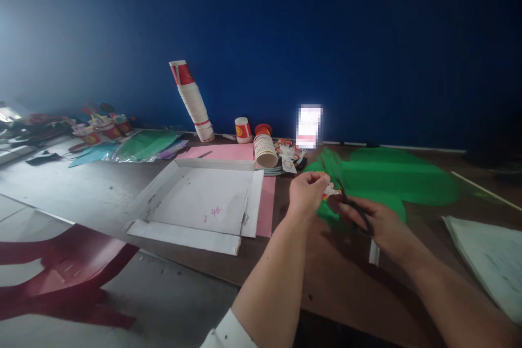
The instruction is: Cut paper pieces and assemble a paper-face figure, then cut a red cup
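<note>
Head view: above the flat bright-green sheet (pixel 408 176), fingers of the left hand (pixel 305 194) pinch a small white-red-yellow paper piece (pixel 329 190); the right hand's (pixel 379 223) clamp black-handled scissors (pixel 361 214) beside it.

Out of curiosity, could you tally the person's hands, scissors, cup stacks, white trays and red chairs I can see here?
Hands: 2 (left hand, right hand)
Scissors: 1
Cup stacks: 2 (tall stack, short stack)
White tray: 1
Red chair: 1
Total: 7
</note>
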`<control>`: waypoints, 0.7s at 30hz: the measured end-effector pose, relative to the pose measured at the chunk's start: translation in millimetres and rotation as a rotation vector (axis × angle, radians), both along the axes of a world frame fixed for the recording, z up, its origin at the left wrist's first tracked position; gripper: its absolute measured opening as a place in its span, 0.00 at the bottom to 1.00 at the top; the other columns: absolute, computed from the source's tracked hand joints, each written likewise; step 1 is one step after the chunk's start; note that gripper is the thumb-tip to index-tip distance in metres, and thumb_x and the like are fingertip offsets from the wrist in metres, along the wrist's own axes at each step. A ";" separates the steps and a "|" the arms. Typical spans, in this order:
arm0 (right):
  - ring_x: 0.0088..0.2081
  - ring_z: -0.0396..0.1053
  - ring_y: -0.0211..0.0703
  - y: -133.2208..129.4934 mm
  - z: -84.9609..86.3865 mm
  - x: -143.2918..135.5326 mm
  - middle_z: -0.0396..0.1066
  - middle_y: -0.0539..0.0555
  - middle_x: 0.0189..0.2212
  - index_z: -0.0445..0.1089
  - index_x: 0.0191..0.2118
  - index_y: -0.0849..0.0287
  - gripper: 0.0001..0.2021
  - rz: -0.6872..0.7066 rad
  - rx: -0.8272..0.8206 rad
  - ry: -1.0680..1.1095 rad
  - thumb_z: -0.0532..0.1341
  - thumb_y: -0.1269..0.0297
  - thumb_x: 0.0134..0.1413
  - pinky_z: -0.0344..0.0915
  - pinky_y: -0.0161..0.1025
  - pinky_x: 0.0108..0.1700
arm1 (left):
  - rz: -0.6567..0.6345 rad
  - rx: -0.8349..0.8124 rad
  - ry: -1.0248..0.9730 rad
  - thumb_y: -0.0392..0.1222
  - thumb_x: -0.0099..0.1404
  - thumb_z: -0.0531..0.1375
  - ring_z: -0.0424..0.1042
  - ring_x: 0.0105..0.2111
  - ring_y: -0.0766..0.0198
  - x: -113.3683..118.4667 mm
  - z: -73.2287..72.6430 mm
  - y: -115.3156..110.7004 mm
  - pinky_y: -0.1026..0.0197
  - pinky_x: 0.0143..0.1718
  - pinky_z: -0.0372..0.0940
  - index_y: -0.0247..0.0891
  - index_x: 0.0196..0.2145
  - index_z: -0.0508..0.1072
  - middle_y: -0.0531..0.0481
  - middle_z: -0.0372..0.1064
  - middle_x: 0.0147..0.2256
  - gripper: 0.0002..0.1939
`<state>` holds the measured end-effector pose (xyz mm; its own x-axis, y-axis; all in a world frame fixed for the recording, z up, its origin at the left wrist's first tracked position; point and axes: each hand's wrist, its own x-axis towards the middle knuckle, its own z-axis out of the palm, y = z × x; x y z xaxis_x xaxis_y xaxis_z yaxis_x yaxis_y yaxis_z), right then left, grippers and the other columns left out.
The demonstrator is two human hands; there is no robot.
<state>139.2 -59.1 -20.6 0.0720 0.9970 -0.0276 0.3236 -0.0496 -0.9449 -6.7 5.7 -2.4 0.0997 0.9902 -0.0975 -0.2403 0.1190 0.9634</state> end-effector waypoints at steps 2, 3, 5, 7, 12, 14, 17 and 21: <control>0.30 0.66 0.43 0.1 2.1 -1.9 0.73 0.53 0.29 0.79 0.48 0.54 0.26 -0.011 -0.002 0.015 0.67 0.45 0.47 0.63 0.38 0.31 | -0.004 0.002 0.000 0.39 0.55 0.64 0.64 0.22 0.71 0.3 -1.3 0.9 0.67 0.27 0.60 0.34 0.27 0.75 0.52 0.69 0.23 0.05; 0.30 0.66 0.43 -0.1 3.2 -2.8 0.74 0.53 0.29 0.79 0.48 0.54 0.26 -0.013 -0.004 0.027 0.67 0.44 0.46 0.64 0.38 0.30 | -0.005 0.006 -0.001 0.39 0.55 0.64 0.64 0.22 0.71 0.4 -2.1 1.3 0.67 0.27 0.60 0.34 0.28 0.75 0.52 0.69 0.23 0.05; 0.29 0.67 0.44 -0.6 5.3 -4.2 0.74 0.53 0.28 0.80 0.47 0.55 0.27 -0.015 -0.002 0.038 0.67 0.43 0.45 0.64 0.39 0.29 | -0.004 0.010 0.004 0.39 0.55 0.64 0.64 0.22 0.71 0.6 -3.3 2.0 0.67 0.27 0.60 0.34 0.28 0.75 0.52 0.69 0.23 0.05; 0.28 0.67 0.44 -1.2 6.8 -4.5 0.73 0.53 0.27 0.80 0.47 0.55 0.27 -0.014 0.002 0.016 0.67 0.43 0.45 0.65 0.39 0.29 | 0.000 0.010 0.010 0.40 0.55 0.64 0.63 0.22 0.71 0.5 -3.7 2.1 0.67 0.27 0.60 0.34 0.28 0.75 0.52 0.69 0.23 0.06; 0.29 0.66 0.43 -1.2 5.7 -3.2 0.74 0.52 0.27 0.78 0.50 0.54 0.27 0.005 0.000 -0.012 0.66 0.44 0.47 0.64 0.38 0.30 | -0.002 -0.006 0.004 0.39 0.55 0.64 0.63 0.22 0.72 0.1 -1.8 0.8 0.67 0.26 0.59 0.34 0.28 0.75 0.52 0.68 0.23 0.05; 0.30 0.67 0.44 -0.5 3.3 -2.3 0.75 0.53 0.29 0.78 0.50 0.54 0.27 0.003 -0.002 0.008 0.66 0.43 0.47 0.65 0.39 0.31 | -0.001 -0.010 -0.005 0.39 0.55 0.64 0.63 0.21 0.72 0.2 -1.2 0.4 0.68 0.26 0.58 0.33 0.28 0.75 0.52 0.68 0.23 0.05; 0.31 0.69 0.46 1.1 -1.7 0.3 0.76 0.54 0.30 0.78 0.50 0.54 0.27 -0.001 -0.018 0.025 0.66 0.43 0.47 0.66 0.40 0.31 | -0.001 -0.004 -0.009 0.40 0.55 0.64 0.63 0.22 0.72 0.5 -1.8 0.8 0.68 0.26 0.59 0.33 0.28 0.75 0.52 0.68 0.23 0.06; 0.35 0.72 0.49 2.8 -6.6 4.2 0.77 0.54 0.33 0.78 0.50 0.53 0.26 0.017 -0.016 0.046 0.67 0.44 0.47 0.68 0.42 0.36 | 0.002 -0.002 -0.021 0.39 0.55 0.65 0.63 0.22 0.72 0.7 -3.1 1.3 0.67 0.27 0.60 0.33 0.28 0.75 0.52 0.69 0.23 0.06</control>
<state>143.3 -56.2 -27.2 0.0537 0.9975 -0.0462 0.2805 -0.0595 -0.9580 -6.0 6.9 -5.5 0.0999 0.9902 -0.0978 -0.2605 0.1209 0.9579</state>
